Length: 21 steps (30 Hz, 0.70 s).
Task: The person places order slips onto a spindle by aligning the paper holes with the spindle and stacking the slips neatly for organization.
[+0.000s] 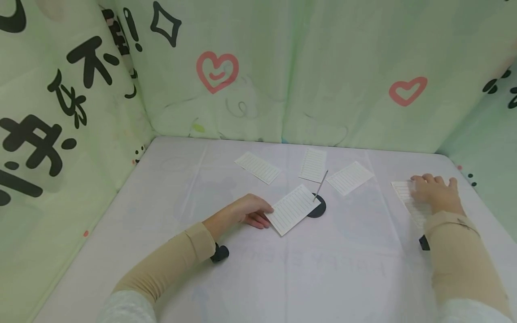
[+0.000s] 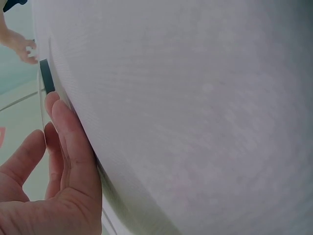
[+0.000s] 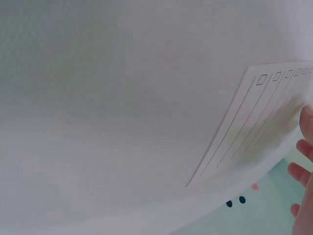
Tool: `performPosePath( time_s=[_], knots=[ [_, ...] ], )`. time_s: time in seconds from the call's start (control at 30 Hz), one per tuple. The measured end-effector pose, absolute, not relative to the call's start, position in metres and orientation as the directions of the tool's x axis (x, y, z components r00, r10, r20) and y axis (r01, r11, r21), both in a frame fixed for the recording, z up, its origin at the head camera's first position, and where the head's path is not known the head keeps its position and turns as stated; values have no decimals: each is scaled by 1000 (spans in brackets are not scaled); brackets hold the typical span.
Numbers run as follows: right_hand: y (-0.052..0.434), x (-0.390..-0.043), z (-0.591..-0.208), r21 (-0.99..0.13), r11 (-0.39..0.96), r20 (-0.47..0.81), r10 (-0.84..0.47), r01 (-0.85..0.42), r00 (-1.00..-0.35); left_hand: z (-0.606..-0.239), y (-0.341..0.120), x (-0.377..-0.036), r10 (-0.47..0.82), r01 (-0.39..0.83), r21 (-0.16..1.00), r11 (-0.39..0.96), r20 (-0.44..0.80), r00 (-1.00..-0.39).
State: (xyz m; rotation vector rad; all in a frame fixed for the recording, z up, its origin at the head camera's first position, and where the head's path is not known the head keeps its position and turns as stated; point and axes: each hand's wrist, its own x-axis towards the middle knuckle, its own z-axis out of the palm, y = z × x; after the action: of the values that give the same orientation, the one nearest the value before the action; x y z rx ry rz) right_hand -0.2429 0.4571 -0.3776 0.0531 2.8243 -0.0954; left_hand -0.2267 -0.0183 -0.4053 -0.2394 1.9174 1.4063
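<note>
In the head view my left hand point(image 1: 256, 211) pinches the left corner of a white lined card point(image 1: 291, 211) between thumb and fingers. The left wrist view shows this card nearly edge-on at the fingertips. Its far end overlaps a round black base point(image 1: 321, 210), from which a thin upright rod point(image 1: 322, 184) rises; the rod meets the card close to its right corner. Far to the right, my right hand point(image 1: 438, 193) is over another lined card point(image 1: 412, 202), fingers spread and partly covering it. That card point(image 3: 249, 112) lies flat on the table in the right wrist view.
Behind the base, three more lined cards lie apart: one at the left point(image 1: 257, 167), one in the middle point(image 1: 313, 164), one at the right point(image 1: 350, 178). A white cloth point(image 1: 343, 269) covers the table. Printed green curtains point(image 1: 323, 80) enclose its back and sides.
</note>
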Motion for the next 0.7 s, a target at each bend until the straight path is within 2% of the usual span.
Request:
performPosePath(
  time_s=[0.3, 0.7],
  knots=[
    [456, -235, -381, -40, 999, -272, 19, 31, -962, -404, -18, -226, 257, -538, 746, 392, -650, -715],
    [451, -234, -375, -68, 994, -304, 60, 84, -951, -404, -18, -227, 256, -543, 745, 387, -652, -713]
  ],
)
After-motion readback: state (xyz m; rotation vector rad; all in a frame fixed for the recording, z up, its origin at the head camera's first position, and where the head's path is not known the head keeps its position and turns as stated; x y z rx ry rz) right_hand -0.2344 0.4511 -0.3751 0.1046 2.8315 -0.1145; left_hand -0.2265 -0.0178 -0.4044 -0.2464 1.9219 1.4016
